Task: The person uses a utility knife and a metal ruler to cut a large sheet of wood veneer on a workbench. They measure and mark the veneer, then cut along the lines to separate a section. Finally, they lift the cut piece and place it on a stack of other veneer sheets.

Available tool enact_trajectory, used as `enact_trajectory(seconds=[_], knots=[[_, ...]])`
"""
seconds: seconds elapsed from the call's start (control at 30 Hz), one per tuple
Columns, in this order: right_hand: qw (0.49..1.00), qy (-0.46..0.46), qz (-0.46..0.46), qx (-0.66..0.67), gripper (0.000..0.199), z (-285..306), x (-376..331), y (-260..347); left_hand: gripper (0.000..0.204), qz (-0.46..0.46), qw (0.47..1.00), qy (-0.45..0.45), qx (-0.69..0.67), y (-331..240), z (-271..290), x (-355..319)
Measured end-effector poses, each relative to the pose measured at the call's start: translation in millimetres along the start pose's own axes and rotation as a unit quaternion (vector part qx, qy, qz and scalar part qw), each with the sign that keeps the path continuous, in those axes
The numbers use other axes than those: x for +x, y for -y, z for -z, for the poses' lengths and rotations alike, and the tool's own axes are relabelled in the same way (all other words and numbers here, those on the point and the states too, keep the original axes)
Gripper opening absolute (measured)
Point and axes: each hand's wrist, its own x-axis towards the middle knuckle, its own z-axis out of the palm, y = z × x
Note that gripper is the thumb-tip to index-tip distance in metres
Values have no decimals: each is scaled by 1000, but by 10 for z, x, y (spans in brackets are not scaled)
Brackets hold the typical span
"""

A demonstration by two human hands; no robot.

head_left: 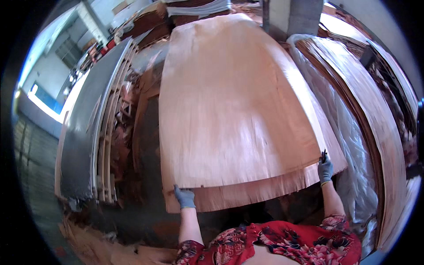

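Note:
A large, thin wood veneer sheet (229, 110) stretches away in front of me, its near edge lifted and slightly curved. Beneath it, a second veneer sheet (260, 192) shows with a ragged near edge. My left hand (184, 197), in a blue-grey glove, is closed on the near left corner of the upper sheet. At the near right corner, my gloved right hand (326, 171) is closed on the same sheet's edge. A small dark object (324, 155) sticks up at the right hand's fingers; its kind cannot be made out.
Left of the sheets stands a long stack topped with a dark grey panel (84, 119), with wooden slats (108, 145) along its side. To the right, clear plastic film (349, 145) hangs beside another veneer stack (375, 110). A concrete pillar (291, 20) rises behind. Veneer scraps (106, 245) lie at lower left.

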Motion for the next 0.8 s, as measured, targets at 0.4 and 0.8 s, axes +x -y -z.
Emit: enact_trajectory(seconds=[0.4, 0.8], knots=[[995, -20, -25, -93, 31, -61, -908, -584, 54, 24, 997, 17, 68, 247, 1325, 679], [994, -11, -6, -111, 38, 23, -232, -951, 63, -68, 990, 99, -71, 241, 1025, 442]])
